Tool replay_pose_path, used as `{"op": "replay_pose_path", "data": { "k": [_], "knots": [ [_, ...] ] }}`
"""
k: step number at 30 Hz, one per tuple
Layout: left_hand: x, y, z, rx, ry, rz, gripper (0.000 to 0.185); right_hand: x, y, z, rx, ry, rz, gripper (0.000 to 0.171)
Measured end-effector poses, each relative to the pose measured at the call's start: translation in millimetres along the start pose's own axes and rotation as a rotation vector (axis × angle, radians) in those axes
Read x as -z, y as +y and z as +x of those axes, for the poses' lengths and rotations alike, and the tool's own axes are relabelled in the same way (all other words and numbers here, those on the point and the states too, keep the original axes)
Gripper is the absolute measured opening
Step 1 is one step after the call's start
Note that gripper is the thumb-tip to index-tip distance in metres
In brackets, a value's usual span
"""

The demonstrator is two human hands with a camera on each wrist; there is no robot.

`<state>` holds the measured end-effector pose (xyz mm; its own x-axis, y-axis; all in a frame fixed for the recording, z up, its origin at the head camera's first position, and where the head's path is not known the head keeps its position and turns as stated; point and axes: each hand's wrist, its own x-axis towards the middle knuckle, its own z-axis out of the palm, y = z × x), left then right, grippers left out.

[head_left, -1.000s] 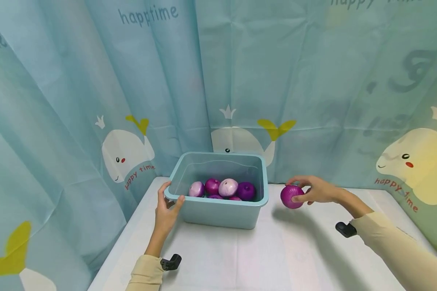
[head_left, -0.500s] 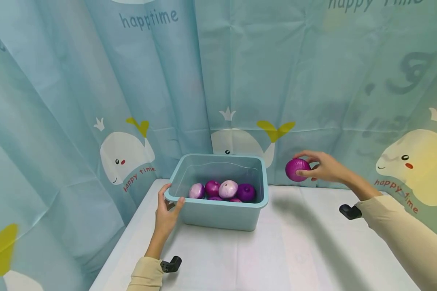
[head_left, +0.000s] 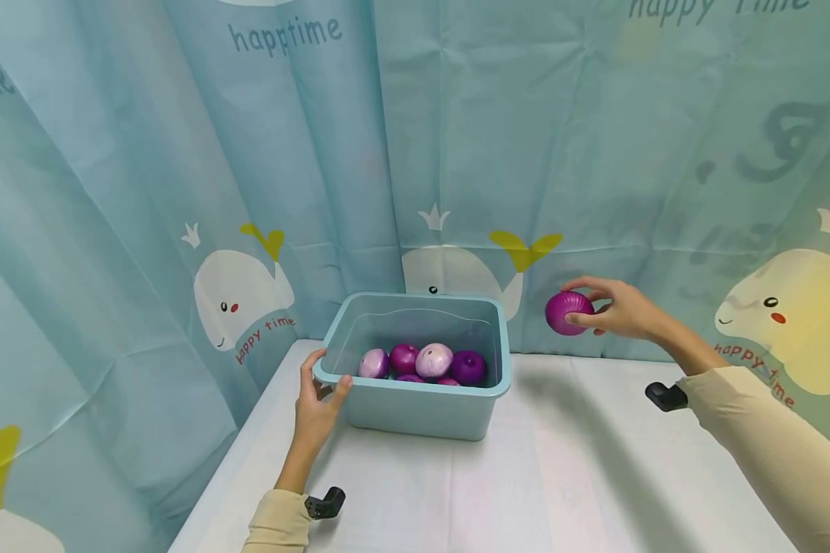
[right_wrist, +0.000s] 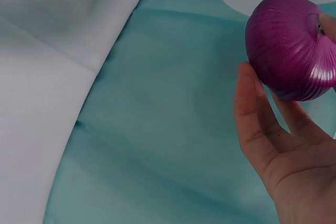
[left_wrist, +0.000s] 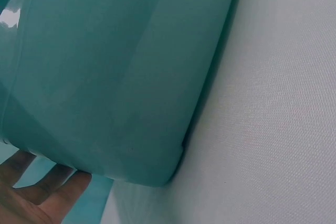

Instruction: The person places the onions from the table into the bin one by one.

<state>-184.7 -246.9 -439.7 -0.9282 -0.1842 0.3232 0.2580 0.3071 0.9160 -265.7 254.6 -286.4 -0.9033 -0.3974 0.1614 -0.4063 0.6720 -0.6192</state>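
1. Right hand [head_left: 619, 309] – raised above the table [head_left: 560, 476], to the right of the bin [head_left: 415, 407] and level with its rim; fingers and thumb curled around a purple onion [head_left: 569, 312], grasping it.
2. The held onion is clear of the table, against the whale-print curtain [head_left: 456, 153], near the bin's right rear corner but not over it.
3. Left hand [head_left: 316, 399] – grips the bin's near-left corner, thumb over the rim, fingers on the outer wall.
4. Bin contents – several onions [head_left: 425, 361], purple and pale, lying on the bottom.
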Motion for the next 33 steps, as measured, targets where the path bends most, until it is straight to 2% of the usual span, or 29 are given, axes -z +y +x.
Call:
{"op": "replay_pose_path", "data": {
  "k": [4,10,15,22,33],
  "knots": [
    [0.3,-16.6,5.0,0.004,0.006,0.016,0.071,0.9,-2.2,2.9,-0.007,0.000,-0.008,0.055],
    [1.4,-16.4,4.7,0.001,0.024,0.012,0.070,-1.1,-14.5,17.0,0.012,-0.004,-0.050,0.056],
    [2.1,-16.2,4.8,-0.009,0.023,0.004,0.069,-7.9,-36.0,36.2,0.021,-0.034,-0.064,0.053],
    [2.3,-15.5,4.4,-0.009,0.017,-0.015,0.070,-27.0,-68.5,70.0,0.075,-0.097,-0.073,0.051],
    [-0.8,-16.4,6.2,-0.021,0.018,-0.015,0.069,-63.9,-107.0,113.0,0.122,-0.183,-0.034,0.058]
  ]
}}
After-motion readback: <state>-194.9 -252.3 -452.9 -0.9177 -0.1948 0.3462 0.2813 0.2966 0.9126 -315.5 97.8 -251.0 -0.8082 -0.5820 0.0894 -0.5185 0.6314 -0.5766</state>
